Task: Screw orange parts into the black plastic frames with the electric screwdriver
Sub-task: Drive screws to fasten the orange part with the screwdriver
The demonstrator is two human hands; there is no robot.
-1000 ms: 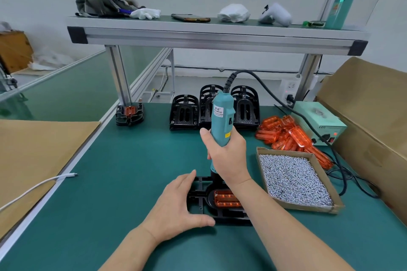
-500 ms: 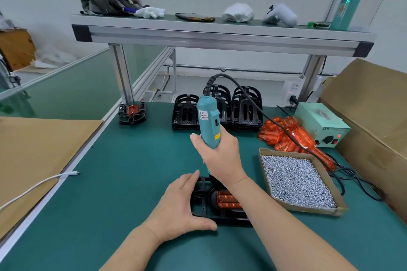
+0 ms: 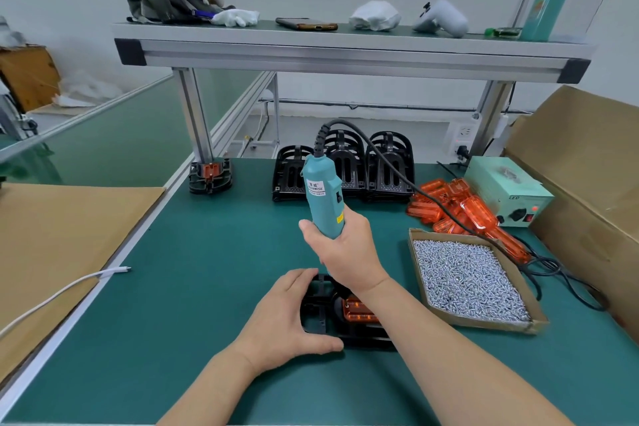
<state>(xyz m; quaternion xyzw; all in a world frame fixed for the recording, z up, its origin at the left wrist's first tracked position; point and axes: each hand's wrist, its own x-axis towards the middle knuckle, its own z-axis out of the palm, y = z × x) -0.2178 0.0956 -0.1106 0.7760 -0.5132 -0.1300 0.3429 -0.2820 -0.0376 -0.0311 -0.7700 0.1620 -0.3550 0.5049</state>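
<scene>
A black plastic frame [image 3: 320,315] lies flat on the green bench near me, with an orange part [image 3: 358,310] seated in it. My left hand [image 3: 288,318] holds the frame's left side, thumb along its near edge and fingers over its far corner. My right hand [image 3: 344,251] grips the teal electric screwdriver [image 3: 323,197], which stands nearly upright above the frame's far end. The screwdriver's tip is hidden behind my right hand.
A cardboard tray of silver screws [image 3: 466,280] sits right of the frame. Behind it lie a pile of orange parts [image 3: 460,211] and a green power supply [image 3: 508,190]. Three black frames [image 3: 345,169] stand at the back. A finished frame [image 3: 210,176] rests by the shelf post.
My right hand has carried the screwdriver left, from over the orange part to the frame's far left end. My left hand has kept its hold on the frame.
</scene>
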